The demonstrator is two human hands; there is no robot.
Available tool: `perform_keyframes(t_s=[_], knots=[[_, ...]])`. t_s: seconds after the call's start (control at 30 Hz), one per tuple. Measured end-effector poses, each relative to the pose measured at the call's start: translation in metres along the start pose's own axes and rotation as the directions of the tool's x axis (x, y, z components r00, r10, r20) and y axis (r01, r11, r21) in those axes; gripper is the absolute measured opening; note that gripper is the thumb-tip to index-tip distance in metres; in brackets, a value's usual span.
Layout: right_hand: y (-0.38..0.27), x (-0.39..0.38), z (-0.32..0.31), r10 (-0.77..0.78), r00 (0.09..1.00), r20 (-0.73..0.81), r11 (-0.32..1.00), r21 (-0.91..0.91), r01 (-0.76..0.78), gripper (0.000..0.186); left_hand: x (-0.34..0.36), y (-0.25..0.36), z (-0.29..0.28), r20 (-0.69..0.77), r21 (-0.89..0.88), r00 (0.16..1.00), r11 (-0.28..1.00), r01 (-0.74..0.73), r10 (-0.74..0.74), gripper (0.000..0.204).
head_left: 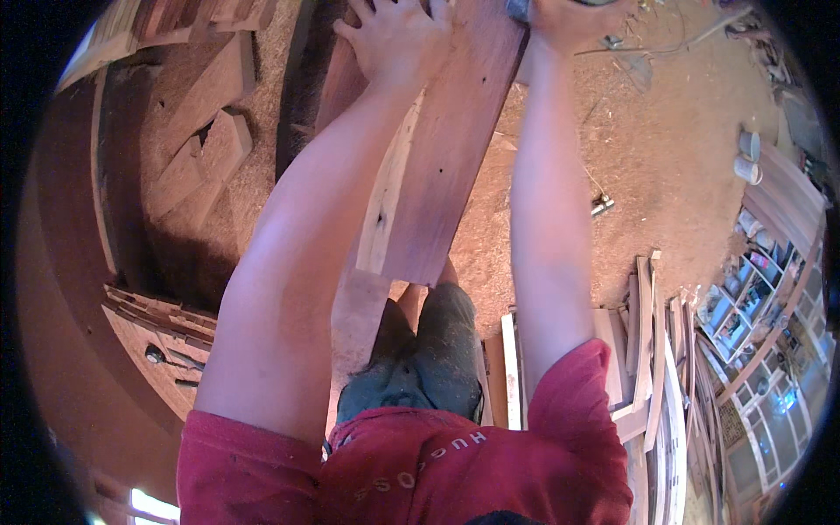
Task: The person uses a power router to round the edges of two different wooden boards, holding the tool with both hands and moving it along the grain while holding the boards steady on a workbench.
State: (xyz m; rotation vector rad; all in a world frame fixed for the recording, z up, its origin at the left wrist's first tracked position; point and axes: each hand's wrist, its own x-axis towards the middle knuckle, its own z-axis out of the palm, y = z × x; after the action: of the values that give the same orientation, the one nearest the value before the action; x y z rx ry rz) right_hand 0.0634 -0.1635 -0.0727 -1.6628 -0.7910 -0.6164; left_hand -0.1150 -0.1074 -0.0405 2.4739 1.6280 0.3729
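Observation:
A long reddish wooden board (451,149) with a pale streak runs away from my body at waist height. My left hand (394,39) rests on its far part at the top of the view, fingers spread. My right hand (556,19) is at the top edge beside the board's right side, closed on a blue and dark object (518,9) that is mostly out of view and hard to name.
Wood offcuts (201,166) lie on the sawdust-covered ground (665,201) at left. Long wooden strips (646,350) are piled at lower right, near a shelving unit (744,302) and white buckets (745,162). Tools (166,359) lie on planks at lower left.

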Motion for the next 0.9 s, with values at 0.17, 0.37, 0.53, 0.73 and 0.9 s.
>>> perform_keyframes(t_s=[0.17, 0.37, 0.53, 0.73, 0.9], knots=[[-0.032, -0.039, -0.043, 0.105, 0.994, 0.032, 0.994, 0.028, -0.106, 0.071, 0.000, -0.004, 0.001, 0.013, -0.065, 1.000, 0.998, 0.007, -0.006, 0.063], [-0.132, -0.144, -0.143, 0.331, 0.919, 0.212, 0.930, 0.090, -0.356, 0.063, -0.002, -0.012, 0.000, -0.004, -0.078, 1.000, 0.997, 0.010, -0.010, 0.063], [-0.223, -0.211, -0.225, 0.506, 0.804, 0.311, 0.838, 0.041, -0.543, 0.057, -0.004, -0.010, -0.002, -0.040, -0.071, 0.999, 0.997, -0.004, 0.001, 0.063], [-0.282, -0.220, -0.282, 0.895, 0.254, 0.366, 0.181, 0.221, -0.958, 0.050, -0.007, -0.010, 0.004, -0.042, -0.051, 0.999, 0.998, -0.028, 0.026, 0.064], [-0.223, -0.182, -0.271, 0.687, -0.207, 0.697, -0.478, 0.218, -0.851, 0.048, -0.004, -0.012, 0.006, -0.044, -0.067, 0.999, 0.997, -0.023, 0.021, 0.064]])
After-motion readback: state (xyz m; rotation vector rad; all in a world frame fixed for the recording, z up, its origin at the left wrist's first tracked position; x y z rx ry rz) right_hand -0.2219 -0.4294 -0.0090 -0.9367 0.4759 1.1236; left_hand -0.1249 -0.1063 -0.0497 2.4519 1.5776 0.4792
